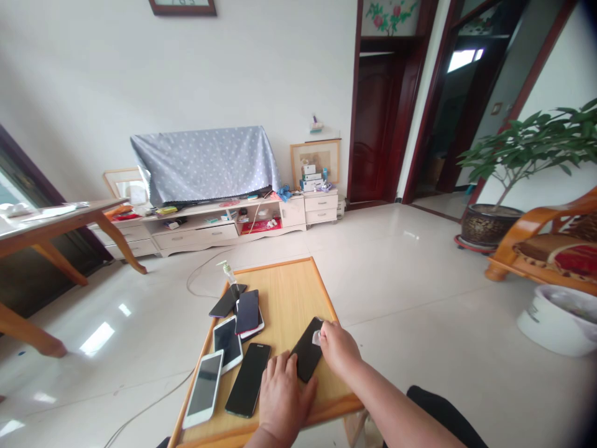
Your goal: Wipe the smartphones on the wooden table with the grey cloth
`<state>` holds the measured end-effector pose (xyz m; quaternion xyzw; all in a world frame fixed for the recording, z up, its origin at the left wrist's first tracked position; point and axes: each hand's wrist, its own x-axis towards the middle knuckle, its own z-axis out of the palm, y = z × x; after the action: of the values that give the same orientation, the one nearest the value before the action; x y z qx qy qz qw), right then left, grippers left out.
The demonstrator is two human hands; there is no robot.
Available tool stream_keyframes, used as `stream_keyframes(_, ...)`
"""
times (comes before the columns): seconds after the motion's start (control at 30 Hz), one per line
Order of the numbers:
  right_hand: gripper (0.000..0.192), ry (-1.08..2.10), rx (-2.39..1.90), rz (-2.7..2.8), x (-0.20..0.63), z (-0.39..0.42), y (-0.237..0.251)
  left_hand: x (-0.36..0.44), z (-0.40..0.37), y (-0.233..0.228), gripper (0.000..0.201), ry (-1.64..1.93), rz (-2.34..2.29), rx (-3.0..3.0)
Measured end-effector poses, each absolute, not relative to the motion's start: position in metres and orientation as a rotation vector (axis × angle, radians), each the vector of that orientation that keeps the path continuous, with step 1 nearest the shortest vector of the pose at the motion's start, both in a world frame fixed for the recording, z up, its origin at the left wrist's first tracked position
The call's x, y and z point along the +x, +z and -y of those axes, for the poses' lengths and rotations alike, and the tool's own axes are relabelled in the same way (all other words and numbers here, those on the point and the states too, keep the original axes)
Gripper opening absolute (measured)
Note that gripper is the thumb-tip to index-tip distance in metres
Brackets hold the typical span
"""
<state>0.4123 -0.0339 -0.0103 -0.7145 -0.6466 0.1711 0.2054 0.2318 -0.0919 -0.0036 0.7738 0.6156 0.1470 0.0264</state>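
Observation:
A black smartphone (308, 350) lies at a slant on the small wooden table (284, 283). My left hand (283, 395) holds its lower left edge between thumb and fingers. Pressed to the phone's upper right part is a small white wipe (316, 337), pinched in my closed right hand (339, 347). Just left of my left hand lies another black smartphone (249, 379). Farther left are a white smartphone (204, 389) and a second white one (228, 342). Behind them, a dark phone (247, 311) rests on a white-edged one, near a further dark phone (228, 300).
A clear pump bottle (227, 272) stands at the table's far left corner. A larger wooden table (105, 218) is at the left. Beyond is a low white cabinet (196, 233) with a cloth-covered object (205, 165). A potted plant (494, 218), wooden chair and white tub (557, 320) stand right.

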Motion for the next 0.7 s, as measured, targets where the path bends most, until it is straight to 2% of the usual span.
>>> stream_keyframes(0.17, 0.01, 0.579, -1.873, 1.82, 0.404, 0.046, -0.018, 0.239, 0.086, 0.012, 0.036, 0.276, -1.887, 2.33)
stream_keyframes(0.33, 0.019, 0.713, -1.845, 1.573, 0.412, 0.046, -0.012, 0.251, 0.081, 0.031, 0.03, 0.038, -1.881, 2.349)
stream_keyframes(0.4, 0.024, 0.86, -1.802, 1.397, 0.411, 0.047, -0.009, 0.252, 0.081, 0.035, 0.029, 0.029, -1.892, 2.357)
stream_keyframes(0.57, 0.026, 1.483, -1.541, 0.977, 0.397, 0.062, -0.002, 0.246, 0.081, 0.035, 0.033, 0.068, -1.866, 2.41)
stream_keyframes(0.7, 0.029, 1.655, -1.417, 1.024, 0.39, 0.07, 0.006, 0.241, 0.081, 0.035, 0.034, 0.079, -1.788, 2.471)
